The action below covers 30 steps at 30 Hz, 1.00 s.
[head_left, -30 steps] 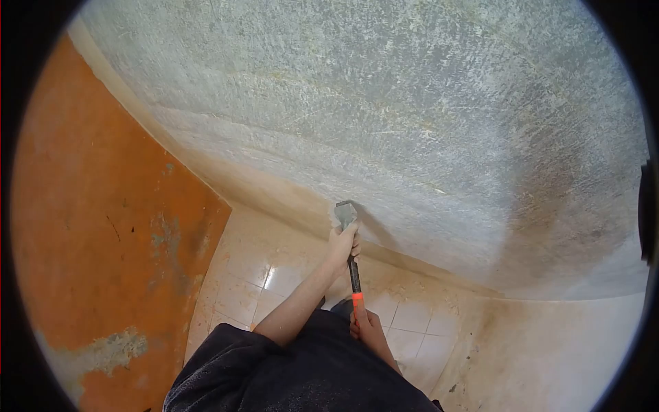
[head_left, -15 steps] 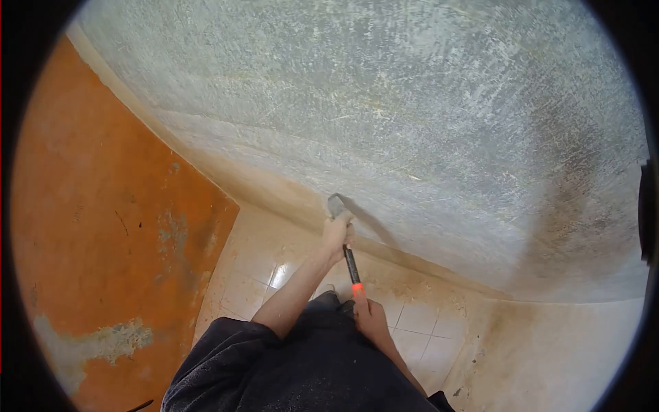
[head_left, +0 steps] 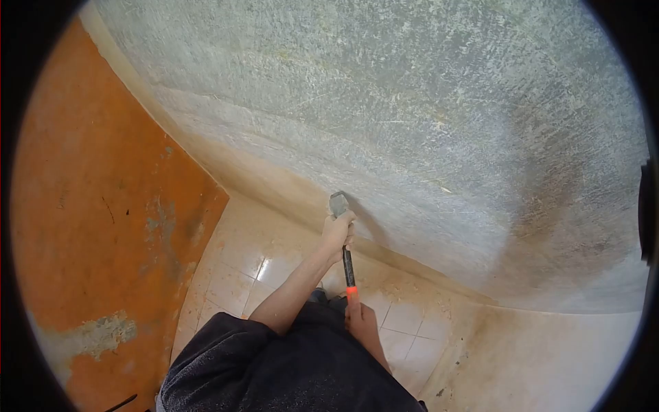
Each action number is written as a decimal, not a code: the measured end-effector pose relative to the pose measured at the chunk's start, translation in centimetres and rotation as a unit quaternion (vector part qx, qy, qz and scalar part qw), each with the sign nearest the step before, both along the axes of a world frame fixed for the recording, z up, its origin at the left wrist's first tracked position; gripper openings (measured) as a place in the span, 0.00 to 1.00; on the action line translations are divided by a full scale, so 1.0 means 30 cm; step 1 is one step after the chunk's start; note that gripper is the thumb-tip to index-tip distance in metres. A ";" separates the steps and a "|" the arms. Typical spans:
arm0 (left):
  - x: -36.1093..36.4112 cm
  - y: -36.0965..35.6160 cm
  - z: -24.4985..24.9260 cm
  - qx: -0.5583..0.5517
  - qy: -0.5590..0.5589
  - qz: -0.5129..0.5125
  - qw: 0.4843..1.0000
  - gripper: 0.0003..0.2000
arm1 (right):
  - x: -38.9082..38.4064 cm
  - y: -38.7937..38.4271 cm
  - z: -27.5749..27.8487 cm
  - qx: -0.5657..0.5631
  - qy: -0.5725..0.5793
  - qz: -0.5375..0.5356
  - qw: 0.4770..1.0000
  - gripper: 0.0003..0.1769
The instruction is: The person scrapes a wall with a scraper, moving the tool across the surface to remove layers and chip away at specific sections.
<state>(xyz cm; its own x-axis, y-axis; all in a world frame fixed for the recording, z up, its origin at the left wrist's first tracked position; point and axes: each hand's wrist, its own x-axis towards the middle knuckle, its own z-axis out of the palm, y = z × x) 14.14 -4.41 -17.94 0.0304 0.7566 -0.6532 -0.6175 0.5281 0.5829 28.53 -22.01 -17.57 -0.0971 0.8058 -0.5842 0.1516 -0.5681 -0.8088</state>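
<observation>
Ahead of the person, a rough grey-white wall [head_left: 412, 103] fills most of the view and meets an orange wall [head_left: 96, 206] with bare patches at the left. Below them is a pale tiled floor [head_left: 240, 254], dusty along the base of the grey wall. At the bottom edge is the person's dark garment [head_left: 274, 371]. A long-handled tool [head_left: 348, 264] stands nearly upright above the floor, its long axis running from the person's lap up toward the grey wall. Its grey metal head [head_left: 338, 204] points up and sits at the wall's lower part. The left hand [head_left: 338, 235] is wrapped tight around the shaft just under the head. The right hand [head_left: 360, 321] is closed around the lower end, below an orange band [head_left: 351, 294].
</observation>
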 end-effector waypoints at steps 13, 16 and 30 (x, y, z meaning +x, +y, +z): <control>-0.062 -0.038 -0.009 0.062 -0.187 -0.006 0.980 0.07 | 0.095 0.084 0.094 -0.069 0.045 0.016 0.996 0.25; -0.051 -0.084 -0.039 0.140 -0.303 0.099 0.938 0.13 | 0.112 0.090 0.111 0.014 0.033 0.033 0.999 0.23; 0.059 -0.032 -0.005 0.049 -0.207 0.084 0.973 0.26 | 0.112 0.073 0.137 0.052 -0.036 0.044 0.997 0.21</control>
